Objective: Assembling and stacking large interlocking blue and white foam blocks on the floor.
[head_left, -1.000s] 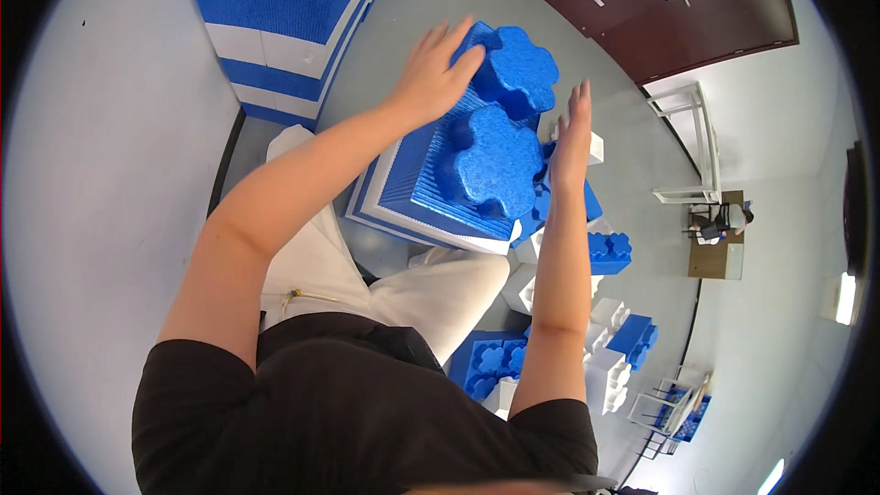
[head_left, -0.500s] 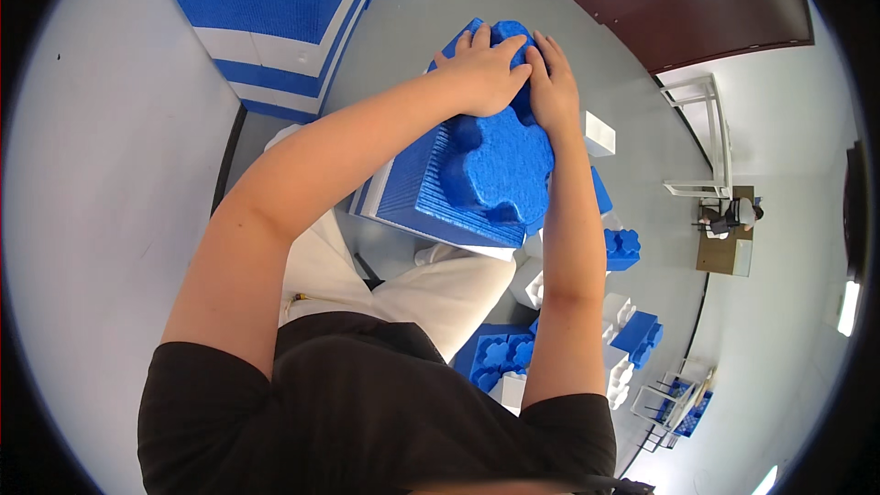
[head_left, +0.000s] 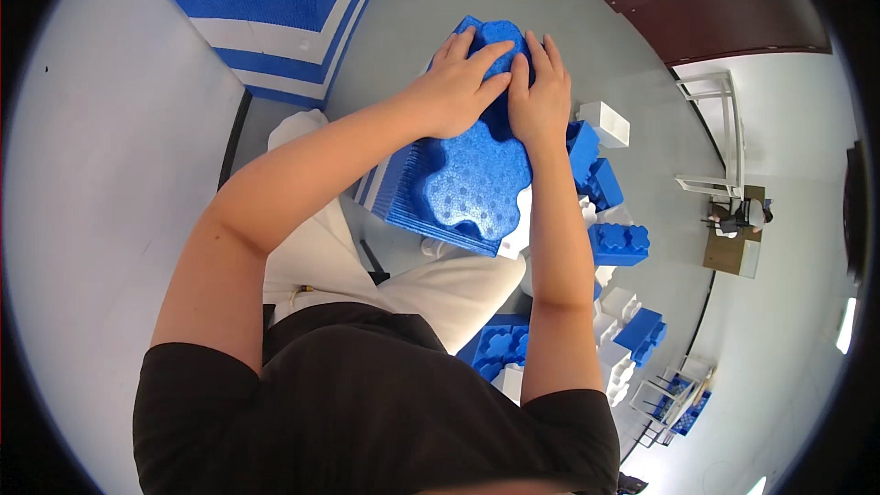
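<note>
Where two bare hands are set down close together, one large blue foam building block is listed, placed to the right of the banded blue-and-white stack and divided from it by grey floor.

Grip: the left hand is laid palm down with fingers spread over the far stud; the right hand is rested along the same stud's right flank, fingers extended. Nothing is seen pinched; how hard the hands are pressed cannot be told.

Risk, as judged: if force is borne by the far stud alone, the block could be tipped and its near end raised; if the hands are loaded unequally, it could be skewed over the white layer glimpsed beneath.

Appearance: bright blue, slightly glossy; lobed, flower-like studs; the near stud is sprinkled with small darker dots; finely ribbed surfaces are shown around it.

Also recorded, farther right of the stack: a white block and a studded blue block.
</note>
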Tool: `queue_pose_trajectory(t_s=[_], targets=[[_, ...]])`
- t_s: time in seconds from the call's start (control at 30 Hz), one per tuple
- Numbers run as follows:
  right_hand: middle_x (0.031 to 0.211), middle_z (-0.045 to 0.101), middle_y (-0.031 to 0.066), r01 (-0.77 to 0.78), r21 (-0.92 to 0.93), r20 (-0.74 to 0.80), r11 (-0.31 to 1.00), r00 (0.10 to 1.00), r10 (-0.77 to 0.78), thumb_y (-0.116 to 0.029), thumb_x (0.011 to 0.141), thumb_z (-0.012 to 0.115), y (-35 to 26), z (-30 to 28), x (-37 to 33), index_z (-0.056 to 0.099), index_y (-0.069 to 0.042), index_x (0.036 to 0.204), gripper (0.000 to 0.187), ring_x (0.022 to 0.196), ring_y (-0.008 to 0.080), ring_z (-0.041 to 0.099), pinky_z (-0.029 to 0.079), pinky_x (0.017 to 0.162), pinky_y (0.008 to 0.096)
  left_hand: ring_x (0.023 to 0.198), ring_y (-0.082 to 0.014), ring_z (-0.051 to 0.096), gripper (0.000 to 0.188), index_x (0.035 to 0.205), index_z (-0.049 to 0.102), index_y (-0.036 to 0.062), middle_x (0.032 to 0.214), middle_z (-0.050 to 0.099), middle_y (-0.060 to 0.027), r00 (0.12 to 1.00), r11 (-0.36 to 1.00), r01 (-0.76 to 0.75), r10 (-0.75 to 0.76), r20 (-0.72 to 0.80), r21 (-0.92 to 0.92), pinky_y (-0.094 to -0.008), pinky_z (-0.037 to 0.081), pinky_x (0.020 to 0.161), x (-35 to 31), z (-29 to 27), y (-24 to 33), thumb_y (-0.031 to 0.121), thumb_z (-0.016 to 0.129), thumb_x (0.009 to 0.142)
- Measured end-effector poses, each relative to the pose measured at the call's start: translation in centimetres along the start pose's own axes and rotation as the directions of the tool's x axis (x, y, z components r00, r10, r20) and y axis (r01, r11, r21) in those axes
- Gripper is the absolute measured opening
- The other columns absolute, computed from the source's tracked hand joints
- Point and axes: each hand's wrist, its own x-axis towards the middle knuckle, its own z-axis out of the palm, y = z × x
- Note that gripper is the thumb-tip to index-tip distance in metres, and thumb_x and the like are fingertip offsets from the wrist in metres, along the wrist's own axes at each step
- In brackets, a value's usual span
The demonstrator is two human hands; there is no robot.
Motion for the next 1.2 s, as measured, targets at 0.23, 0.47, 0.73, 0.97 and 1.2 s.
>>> queue_pose_trajectory(t_s=[0.23,0.47,0.73,0.97,1.2], targets=[[0.145,0.052,0.0235,-0.026,0.07,-0.037,0.997,0.999,0.029,-0.03,0.094,0.058,0.2,-0.1,-0.5,0.064,-0.009,0.133,0.045,0.127,0.0439,0.052,0.041,0.109,0.0473,0.149,-0.0502,0.02,0.06,0.155,0.037,0.0211,0.159,0.022,-0.0331,0.997,0.998,-0.069,0.069,-0.043,-0.001,-0.0542,0.026,0.12,0.3,0.9,-1.0,0.047,0.048,0.103],[0.144,0.053,0.0216,-0.07,0.114,-0.073,0.991,0.994,0.079,-0.035,0.092,0.058,1.0,0.2,-0.6,0.066,-0.011,0.132,0.048,0.127,0.0447,0.052,0.041,0.11,0.0468,0.151,-0.0421,0.021,0.06,0.155,0.037,0.016,0.159,0.029,-0.028,0.997,0.994,-0.072,0.072,0.001,0.077,-0.0469,0.023,0.122,0.8,0.4,-0.2,0.047,0.044,0.104],[0.15,0.048,0.0188,-0.085,0.11,-0.062,0.99,0.994,0.093,-0.045,0.092,0.053,3.1,-0.5,-2.1,0.061,-0.016,0.138,0.055,0.125,0.0458,0.052,0.042,0.109,0.046,0.149,-0.0466,0.023,0.064,0.157,0.033,0.0201,0.159,0.024,-0.0343,0.986,0.974,-0.158,0.146,0.084,0.164,-0.0485,0.025,0.121,1.6,1.2,0.1,0.053,0.044,0.103],[0.155,0.042,0.0173,-0.136,0.203,0.07,0.97,0.99,0.124,-0.052,0.1,0.047,2.9,-3.5,-5.4,0.052,-0.019,0.147,0.058,0.133,0.045,0.047,0.036,0.115,0.0462,0.146,-0.0494,0.028,0.063,0.156,0.036,0.0151,0.156,0.027,-0.037,0.954,0.89,-0.3,0.275,0.123,0.344,-0.0494,0.027,0.12,0.7,0.1,0.4,0.05,0.045,0.104],[0.154,0.041,0.0207,-0.276,-0.007,0.072,0.961,0.959,0.275,-0.059,0.102,0.041,10.8,-2.7,-14.1,0.047,-0.026,0.151,0.059,0.142,0.0461,0.036,0.032,0.116,0.0529,0.149,-0.045,0.025,0.066,0.151,0.047,0.0156,0.159,0.029,-0.0305,0.937,0.842,-0.347,0.328,0.117,0.412,-0.05,0.021,0.121,1.6,0.4,3.8,0.059,0.046,0.1]])
